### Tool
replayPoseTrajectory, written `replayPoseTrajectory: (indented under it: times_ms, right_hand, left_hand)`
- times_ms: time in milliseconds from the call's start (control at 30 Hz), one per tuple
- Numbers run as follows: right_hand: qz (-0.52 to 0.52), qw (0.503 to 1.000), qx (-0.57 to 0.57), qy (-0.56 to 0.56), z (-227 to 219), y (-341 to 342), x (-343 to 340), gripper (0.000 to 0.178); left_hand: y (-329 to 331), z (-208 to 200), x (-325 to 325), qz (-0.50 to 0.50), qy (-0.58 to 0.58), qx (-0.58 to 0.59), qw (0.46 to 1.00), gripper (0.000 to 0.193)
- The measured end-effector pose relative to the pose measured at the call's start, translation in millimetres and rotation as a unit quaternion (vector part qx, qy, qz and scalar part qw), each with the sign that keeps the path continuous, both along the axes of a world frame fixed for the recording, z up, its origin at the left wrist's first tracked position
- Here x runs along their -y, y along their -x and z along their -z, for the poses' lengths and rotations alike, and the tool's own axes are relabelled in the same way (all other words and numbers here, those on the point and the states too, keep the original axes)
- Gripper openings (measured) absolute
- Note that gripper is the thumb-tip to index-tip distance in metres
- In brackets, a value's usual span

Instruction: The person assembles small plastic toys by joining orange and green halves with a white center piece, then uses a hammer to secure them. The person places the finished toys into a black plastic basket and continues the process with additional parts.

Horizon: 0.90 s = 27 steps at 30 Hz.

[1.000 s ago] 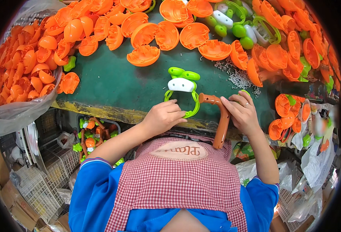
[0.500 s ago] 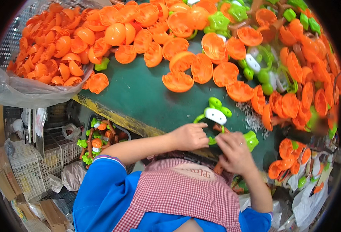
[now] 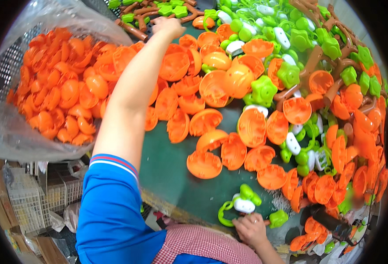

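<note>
My right hand (image 3: 251, 229) is at the table's front edge, its fingers closed around a brown branch-shaped stick that ends in a green star-shaped cap (image 3: 278, 218). Against those fingers sits a green plastic ring (image 3: 222, 214) with a white oval part (image 3: 244, 205) and rounded green lobes. My left arm stretches across the table, and my left hand (image 3: 168, 27) is at the far side, over brown branch pieces (image 3: 146, 12) with green star ends. Its fingertips are partly hidden among those pieces, so its grip is unclear.
A clear plastic bag (image 3: 49, 149) lining a basket on the left is full of orange half-shells (image 3: 68, 92). More orange half-shells (image 3: 205, 165) lie scattered over the green table (image 3: 167, 163). Green-and-white parts (image 3: 282, 38) and brown branches are heaped at the far right. A dark cylindrical tool (image 3: 330, 220) is at the right.
My left hand has let go of the green ring piece and moved far forward to the brown branch pieces. My right hand stays with the toy parts. The view has shifted toward the table's far side.
</note>
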State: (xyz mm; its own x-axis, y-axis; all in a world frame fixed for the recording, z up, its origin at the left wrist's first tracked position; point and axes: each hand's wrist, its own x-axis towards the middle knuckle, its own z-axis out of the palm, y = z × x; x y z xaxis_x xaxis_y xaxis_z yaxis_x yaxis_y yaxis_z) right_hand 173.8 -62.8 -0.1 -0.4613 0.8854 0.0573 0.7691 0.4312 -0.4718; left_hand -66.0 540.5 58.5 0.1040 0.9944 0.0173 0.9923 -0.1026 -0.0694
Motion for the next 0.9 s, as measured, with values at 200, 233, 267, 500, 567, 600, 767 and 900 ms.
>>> replayPoseTrajectory:
  times_ms: [200, 233, 267, 500, 567, 600, 767, 900]
  right_hand:
    - [-0.064, 0.998, 0.017, -0.006, 5, -11, -2, 0.031]
    - [-0.073, 0.997, 0.010, -0.014, 12, -14, -2, 0.032]
    - [-0.096, 0.995, -0.003, -0.028, 18, -19, -4, 0.033]
    - [-0.045, 0.999, 0.007, -0.026, 8, -5, -1, 0.026]
    - [-0.031, 0.999, 0.001, -0.009, 0, -1, -9, 0.021]
    - [-0.027, 1.000, -0.005, 0.002, 2, 0, -6, 0.021]
    - [0.023, 0.998, 0.051, 0.006, -1, 15, -6, 0.025]
    - [0.021, 0.997, 0.051, -0.059, -5, 29, -4, 0.013]
  left_hand:
    - [53, 81, -132, -0.203, 0.144, 0.013, 0.968, 0.085]
    - [71, 90, -138, -0.209, 0.150, 0.004, 0.966, 0.087]
    - [114, 95, -140, -0.211, 0.141, -0.011, 0.967, 0.086]
    - [23, -24, -34, -0.071, -0.068, 0.056, 0.994, 0.042]
    - [15, -57, 2, -0.011, -0.073, 0.365, 0.928, 0.051]
    - [8, -82, 32, 0.024, -0.015, 0.584, 0.811, 0.066]
    - [36, -61, 269, 0.172, 0.327, 0.784, 0.499, 0.035]
    - [77, -1, 475, -0.046, 0.399, 0.810, 0.427, 0.049]
